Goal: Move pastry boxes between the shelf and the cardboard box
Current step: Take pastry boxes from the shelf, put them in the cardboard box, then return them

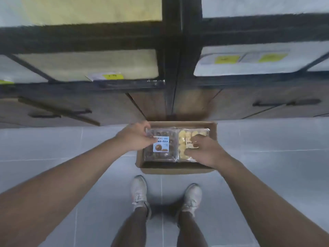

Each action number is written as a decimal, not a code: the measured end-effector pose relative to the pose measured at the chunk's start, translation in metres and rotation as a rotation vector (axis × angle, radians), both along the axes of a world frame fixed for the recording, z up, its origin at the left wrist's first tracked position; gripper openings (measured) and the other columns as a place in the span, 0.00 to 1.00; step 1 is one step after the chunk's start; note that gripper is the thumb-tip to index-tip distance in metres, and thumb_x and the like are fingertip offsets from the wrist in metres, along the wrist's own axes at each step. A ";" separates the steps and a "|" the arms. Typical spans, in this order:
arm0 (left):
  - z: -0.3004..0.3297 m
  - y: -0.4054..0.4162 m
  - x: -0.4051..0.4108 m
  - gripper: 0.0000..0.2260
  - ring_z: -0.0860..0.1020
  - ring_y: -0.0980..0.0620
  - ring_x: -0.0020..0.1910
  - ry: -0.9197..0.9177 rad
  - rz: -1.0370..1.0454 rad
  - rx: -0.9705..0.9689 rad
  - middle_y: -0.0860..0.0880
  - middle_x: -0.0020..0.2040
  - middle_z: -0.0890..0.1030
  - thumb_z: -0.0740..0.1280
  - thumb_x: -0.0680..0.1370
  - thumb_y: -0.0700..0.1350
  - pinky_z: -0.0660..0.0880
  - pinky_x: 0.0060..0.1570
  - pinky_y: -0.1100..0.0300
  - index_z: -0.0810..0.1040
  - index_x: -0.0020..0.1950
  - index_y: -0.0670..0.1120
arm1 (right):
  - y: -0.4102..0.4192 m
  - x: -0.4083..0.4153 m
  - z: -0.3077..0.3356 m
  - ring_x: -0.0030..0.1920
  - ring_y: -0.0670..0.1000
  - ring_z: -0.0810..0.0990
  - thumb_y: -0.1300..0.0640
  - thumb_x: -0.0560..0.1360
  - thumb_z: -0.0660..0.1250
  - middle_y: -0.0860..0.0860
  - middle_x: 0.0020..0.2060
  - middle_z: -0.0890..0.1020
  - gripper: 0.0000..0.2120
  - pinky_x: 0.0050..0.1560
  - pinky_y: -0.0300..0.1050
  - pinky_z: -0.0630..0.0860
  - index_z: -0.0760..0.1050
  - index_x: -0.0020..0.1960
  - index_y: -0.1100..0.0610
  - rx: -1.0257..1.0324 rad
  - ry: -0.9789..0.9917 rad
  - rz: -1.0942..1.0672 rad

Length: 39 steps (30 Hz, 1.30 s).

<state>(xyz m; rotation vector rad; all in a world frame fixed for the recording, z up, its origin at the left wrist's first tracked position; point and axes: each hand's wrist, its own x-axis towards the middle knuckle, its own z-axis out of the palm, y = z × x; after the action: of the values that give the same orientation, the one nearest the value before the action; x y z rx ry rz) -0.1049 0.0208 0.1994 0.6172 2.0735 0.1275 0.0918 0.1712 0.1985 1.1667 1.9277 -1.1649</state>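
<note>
An open cardboard box (178, 171) stands on the tiled floor in front of the shelf unit. Two clear plastic pastry boxes lie side by side at its top. The left one (165, 154) holds dark pastries and has a blue and white label. My left hand (135, 138) grips its left edge, thumb on the lid. The right one (185, 139) holds pale yellow pastries. My right hand (204, 152) grips it from the near right side, fingers curled over its lid and label.
A black-framed shelf unit (178, 50) rises behind the box, with yellow-labelled packs (226, 59) on the right shelf and a labelled pack (110, 76) on the left. Wooden drawers with black handles (284, 102) sit below. My feet (140, 191) stand just behind the box.
</note>
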 end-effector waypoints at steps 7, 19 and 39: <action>-0.220 0.013 0.029 0.23 0.77 0.55 0.44 -0.008 0.093 -0.090 0.54 0.55 0.79 0.77 0.73 0.53 0.68 0.28 0.66 0.74 0.65 0.52 | 0.003 0.031 -0.215 0.59 0.55 0.80 0.44 0.69 0.78 0.50 0.58 0.81 0.29 0.61 0.47 0.77 0.74 0.67 0.50 -0.053 -0.097 -0.322; -0.397 -0.009 0.049 0.41 0.72 0.39 0.71 0.108 0.418 -0.254 0.42 0.74 0.66 0.78 0.73 0.44 0.73 0.67 0.49 0.57 0.78 0.47 | 0.026 0.070 -0.381 0.75 0.61 0.63 0.45 0.69 0.78 0.57 0.75 0.61 0.49 0.74 0.55 0.64 0.54 0.80 0.55 0.230 -0.189 -0.406; -0.335 -0.001 0.035 0.36 0.83 0.47 0.53 -0.054 0.586 0.014 0.47 0.58 0.81 0.81 0.64 0.46 0.84 0.48 0.47 0.65 0.66 0.55 | 0.023 0.056 -0.326 0.68 0.61 0.70 0.44 0.68 0.73 0.56 0.68 0.73 0.39 0.70 0.61 0.64 0.64 0.74 0.55 0.322 -0.196 -0.503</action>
<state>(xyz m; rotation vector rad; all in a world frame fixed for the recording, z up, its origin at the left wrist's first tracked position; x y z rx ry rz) -0.0702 0.0196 -0.1357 -0.0039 2.1447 0.4871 0.1477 0.1945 -0.1270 1.9451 1.7620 -0.9438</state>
